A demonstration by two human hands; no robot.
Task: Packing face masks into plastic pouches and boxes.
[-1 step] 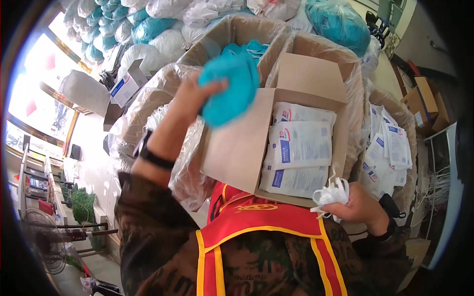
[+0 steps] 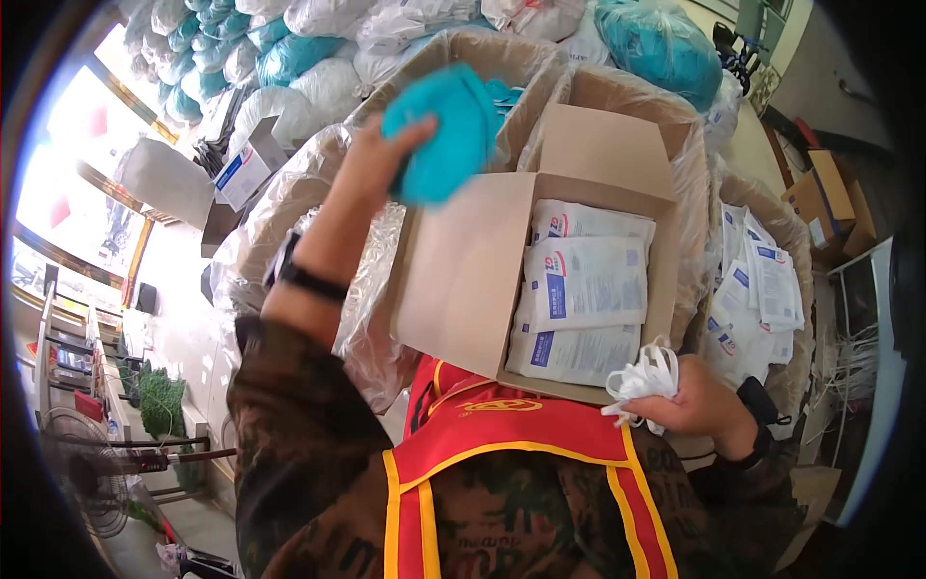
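Observation:
My left hand [image 2: 371, 169] is raised at the left of the open carton, its fingers and thumb closed on teal face masks [image 2: 446, 135]. Motion smears them; several seem stacked. Behind them, more teal pieces [image 2: 502, 95] lie in a plastic-lined box. At the near right corner of the carton [image 2: 463, 280], my right hand [image 2: 709, 407] is closed around a bunch of white elastic loops [image 2: 648, 378]. The loops stick up out of the fist. Flat white packets [image 2: 588, 282] with blue print lie inside the carton, partly overlapping.
Plastic-lined boxes surround the carton; the one at right holds more white packets [image 2: 772, 280]. Teal and white bags [image 2: 656, 48] are piled at the back. A fan [image 2: 85, 473] stands at lower left, and a brown carton [image 2: 825, 203] sits at far right.
My left hand has lifted slightly up and to the left with the teal masks. My right hand stays nearly in place, still holding the white loops.

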